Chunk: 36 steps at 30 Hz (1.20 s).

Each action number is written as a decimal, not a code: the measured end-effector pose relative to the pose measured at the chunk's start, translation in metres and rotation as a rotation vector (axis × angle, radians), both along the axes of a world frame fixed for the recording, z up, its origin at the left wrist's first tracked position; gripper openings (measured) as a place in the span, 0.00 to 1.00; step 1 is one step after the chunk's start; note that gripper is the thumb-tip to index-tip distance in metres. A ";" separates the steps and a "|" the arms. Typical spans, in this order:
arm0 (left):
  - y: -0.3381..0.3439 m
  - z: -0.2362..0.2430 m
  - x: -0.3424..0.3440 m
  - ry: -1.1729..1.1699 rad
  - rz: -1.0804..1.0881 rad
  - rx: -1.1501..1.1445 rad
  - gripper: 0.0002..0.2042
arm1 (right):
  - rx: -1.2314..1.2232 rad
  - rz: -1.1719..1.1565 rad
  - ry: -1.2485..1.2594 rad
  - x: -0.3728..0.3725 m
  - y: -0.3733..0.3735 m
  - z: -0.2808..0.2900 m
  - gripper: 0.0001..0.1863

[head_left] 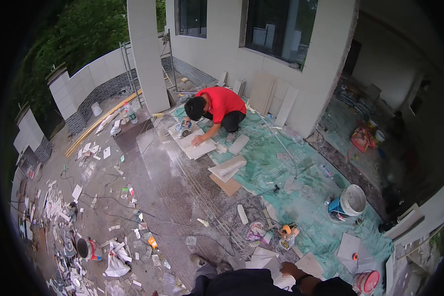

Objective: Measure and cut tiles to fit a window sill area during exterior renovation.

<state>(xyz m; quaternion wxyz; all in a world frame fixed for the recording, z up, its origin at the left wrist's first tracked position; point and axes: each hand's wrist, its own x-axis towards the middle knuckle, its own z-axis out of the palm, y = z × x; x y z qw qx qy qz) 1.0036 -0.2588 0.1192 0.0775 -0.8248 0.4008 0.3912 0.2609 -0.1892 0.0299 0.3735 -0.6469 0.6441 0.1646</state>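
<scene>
My right hand (292, 269) is low in the view, its wrist wearing a dark band, over light tile pieces (264, 261) on the ground. Its fingers are small and partly hidden, so whether they grip a tile cannot be told. My left hand does not show clearly; only my dark clothing and shoes (199, 260) are at the lower edge. Ahead, a person in a red shirt (225, 102) crouches over a large pale tile (198, 144). One hand of that person holds a handheld power cutter (184, 129) on the tile; the other presses the tile flat.
Stacked tile strips (228, 166) lie midway. Nearer are a tape roll (287, 232) and a red bucket (367, 281). A grey bucket (352, 200) stands on green sheeting (301, 190). Rubble and another bucket (88, 248) cover the left. Cables cross the floor; slabs (276, 96) lean on the wall.
</scene>
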 end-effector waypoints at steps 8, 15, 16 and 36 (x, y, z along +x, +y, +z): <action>-0.103 0.030 0.005 -0.039 -0.259 -0.002 0.44 | 0.032 -0.235 -0.034 0.021 -0.073 0.027 0.19; -0.114 0.057 0.033 -0.110 -0.407 0.089 0.44 | 0.095 -0.297 -0.062 0.034 -0.079 0.036 0.16; -0.113 0.058 0.037 -0.114 -0.421 0.100 0.44 | 0.076 -0.299 -0.058 0.033 -0.074 0.030 0.16; -0.006 0.047 0.039 -0.057 -0.170 0.013 0.45 | 0.195 -0.270 0.060 0.016 0.024 0.007 0.21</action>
